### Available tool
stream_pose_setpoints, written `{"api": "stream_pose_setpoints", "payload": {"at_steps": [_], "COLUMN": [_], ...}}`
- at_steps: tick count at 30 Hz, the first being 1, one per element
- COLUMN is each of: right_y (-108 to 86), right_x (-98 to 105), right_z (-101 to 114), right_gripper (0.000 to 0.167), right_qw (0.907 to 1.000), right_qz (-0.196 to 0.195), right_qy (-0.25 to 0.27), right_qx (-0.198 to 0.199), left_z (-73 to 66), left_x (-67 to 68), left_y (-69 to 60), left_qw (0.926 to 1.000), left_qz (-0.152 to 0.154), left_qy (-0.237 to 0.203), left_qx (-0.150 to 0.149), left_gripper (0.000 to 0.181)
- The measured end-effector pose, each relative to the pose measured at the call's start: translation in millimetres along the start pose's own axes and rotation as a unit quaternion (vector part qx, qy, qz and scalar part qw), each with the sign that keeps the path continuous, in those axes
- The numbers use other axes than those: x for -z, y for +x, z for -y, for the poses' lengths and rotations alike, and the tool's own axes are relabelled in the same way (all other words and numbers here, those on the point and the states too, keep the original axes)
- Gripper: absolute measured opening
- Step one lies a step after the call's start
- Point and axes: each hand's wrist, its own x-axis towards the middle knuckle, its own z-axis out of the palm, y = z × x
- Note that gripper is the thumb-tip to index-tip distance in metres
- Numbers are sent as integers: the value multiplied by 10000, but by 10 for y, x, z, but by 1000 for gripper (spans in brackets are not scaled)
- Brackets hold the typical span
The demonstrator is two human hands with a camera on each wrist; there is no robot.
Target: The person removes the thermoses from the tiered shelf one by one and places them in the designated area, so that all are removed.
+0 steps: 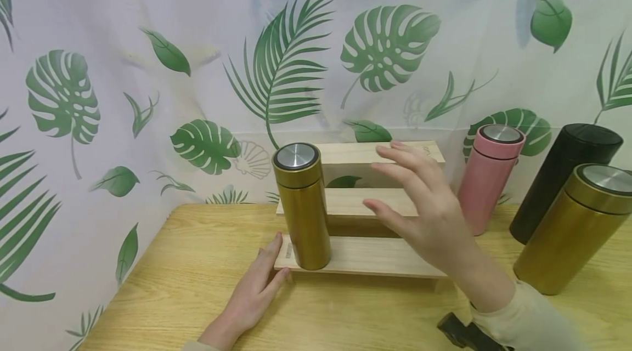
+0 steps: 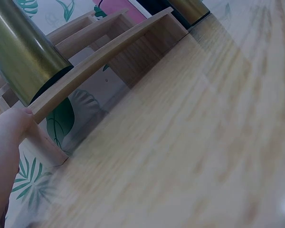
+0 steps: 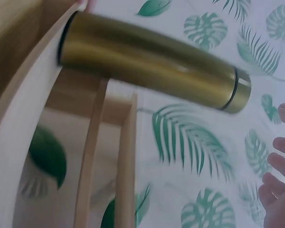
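Observation:
A gold thermos flask point(image 1: 303, 214) with a silver-topped lid stands upright on the lowest step, at the left end of a three-tier wooden stand point(image 1: 375, 255). My left hand point(image 1: 252, 290) grips that step's left end, its thumb at the front edge and fingers along the side. In the left wrist view, part of the left hand point(image 2: 7, 137) meets the board's end, close to the flask's base point(image 2: 31, 59). Raised over the stand's right half, my right hand point(image 1: 429, 214) has its fingers spread, apart from the flask, and holds nothing.
On the table point(image 1: 197, 252), right of the stand, are a pink flask point(image 1: 489, 181), a black flask point(image 1: 558, 186) and a wider gold flask point(image 1: 568, 236). A leaf-print cloth point(image 1: 197, 66) hangs behind. Below the right sleeve shows a black strap-like object point(image 1: 459, 332).

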Motion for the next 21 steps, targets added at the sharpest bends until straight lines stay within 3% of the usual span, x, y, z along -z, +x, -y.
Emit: {"api": "stream_pose_setpoints", "payload": {"at_steps": [4,9,17,21], "right_y": [132,268,394,380], "right_x": [-210,-458,-782,-879], "right_z": [90,121,99,99], "right_gripper": [47,49,60,63], "right_qw": [9989,9970,9944,9939], "right_qz": [283,273,825,888], "right_qy": [350,713,652,647], "right_qx": [110,110,103,30], "left_z": [13,16,-15,-12], "left_x": [-5,-3,16,12], "left_y": [0,-3,8,6], "left_qw": [10000,10000,9998,9999], "left_qz": [-33,-9,95,88], "left_qy": [-15,-32,-150,-115], "left_qx": [-63,-17,93,67], "left_gripper": [64,64,64,64]}}
